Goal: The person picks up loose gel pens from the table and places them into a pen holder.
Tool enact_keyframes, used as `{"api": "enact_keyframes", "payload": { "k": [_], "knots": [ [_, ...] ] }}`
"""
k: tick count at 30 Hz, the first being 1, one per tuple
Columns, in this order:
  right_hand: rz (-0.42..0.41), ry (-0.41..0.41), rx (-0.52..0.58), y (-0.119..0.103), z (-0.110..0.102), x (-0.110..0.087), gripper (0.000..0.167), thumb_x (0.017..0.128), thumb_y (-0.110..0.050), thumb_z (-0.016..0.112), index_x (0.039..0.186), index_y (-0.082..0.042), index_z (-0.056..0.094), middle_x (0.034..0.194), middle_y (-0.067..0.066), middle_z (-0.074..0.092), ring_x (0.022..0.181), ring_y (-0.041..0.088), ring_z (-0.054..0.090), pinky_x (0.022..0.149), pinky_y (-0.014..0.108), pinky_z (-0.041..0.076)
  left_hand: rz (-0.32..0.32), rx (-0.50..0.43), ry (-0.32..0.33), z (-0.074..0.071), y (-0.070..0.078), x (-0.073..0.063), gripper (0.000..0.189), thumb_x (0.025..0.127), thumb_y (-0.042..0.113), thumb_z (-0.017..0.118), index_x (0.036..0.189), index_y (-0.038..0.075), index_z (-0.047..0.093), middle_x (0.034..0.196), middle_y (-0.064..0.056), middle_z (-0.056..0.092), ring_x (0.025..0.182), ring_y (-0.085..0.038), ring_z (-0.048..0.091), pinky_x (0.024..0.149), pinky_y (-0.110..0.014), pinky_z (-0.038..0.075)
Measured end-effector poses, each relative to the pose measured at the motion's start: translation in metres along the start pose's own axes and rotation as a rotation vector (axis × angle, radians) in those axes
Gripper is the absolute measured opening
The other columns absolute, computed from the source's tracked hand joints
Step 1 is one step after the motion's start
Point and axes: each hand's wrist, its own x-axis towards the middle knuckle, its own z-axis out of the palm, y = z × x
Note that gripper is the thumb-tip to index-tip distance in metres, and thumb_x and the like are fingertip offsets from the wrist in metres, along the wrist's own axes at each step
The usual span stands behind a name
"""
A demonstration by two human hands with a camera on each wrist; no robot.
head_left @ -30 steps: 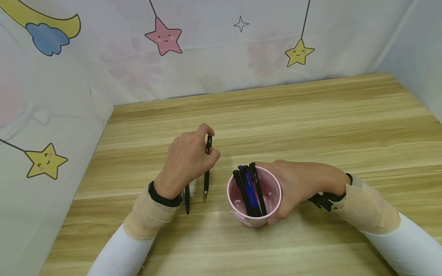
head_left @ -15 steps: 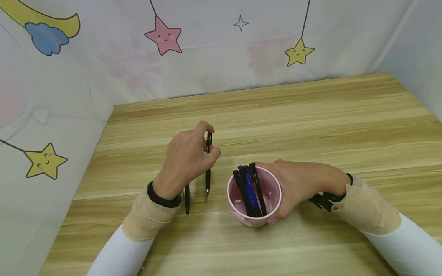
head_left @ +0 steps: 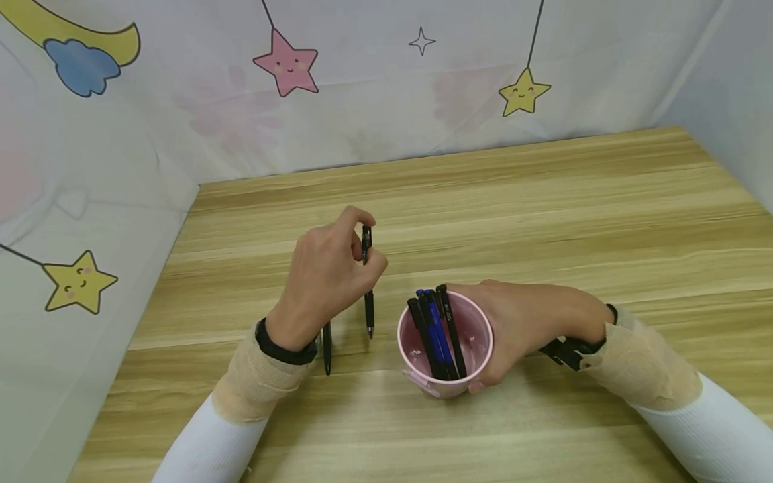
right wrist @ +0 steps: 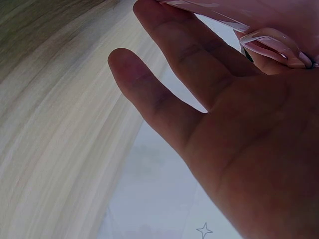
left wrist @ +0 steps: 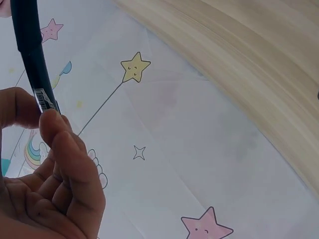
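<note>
My left hand pinches a black click pen between thumb and fingers, tip pointing down toward the person, with the index finger bent over its upper end. In the left wrist view the pen rises from the fingertips, a white barcode label on its barrel. My right hand grips a pink cup around its right side. Several black and blue pens lean inside the cup. In the right wrist view, part of the cup's wall and a pink handle-like loop show beside the fingers.
Another dark pen lies on the wooden table beside the left wrist, its upper part hidden by the hand. A white cloth printed with stars hangs behind the table and along its left side.
The left hand and its black pen have shifted slightly away from the person and to the right. The right hand and the cup stay where they were.
</note>
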Motion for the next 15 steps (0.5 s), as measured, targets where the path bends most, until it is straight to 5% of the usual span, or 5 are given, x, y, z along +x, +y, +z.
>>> {"api": "enact_keyframes", "payload": {
  "k": [15],
  "knots": [
    [0.000,-0.003,-0.002,0.0003,-0.0011,0.0001,0.082,0.066,-0.031,0.094,0.134,-0.024,0.050,0.119,-0.011,0.065,0.109,0.012,0.064,0.095,0.035,0.051,-0.011,-0.099,0.091,-0.0036,0.0036,0.0023,0.035,0.074,0.007,0.059,0.109,0.004,0.065,0.063,0.001,0.057,0.043,-0.008,0.040,0.044,-0.030,0.035]
  ]
}}
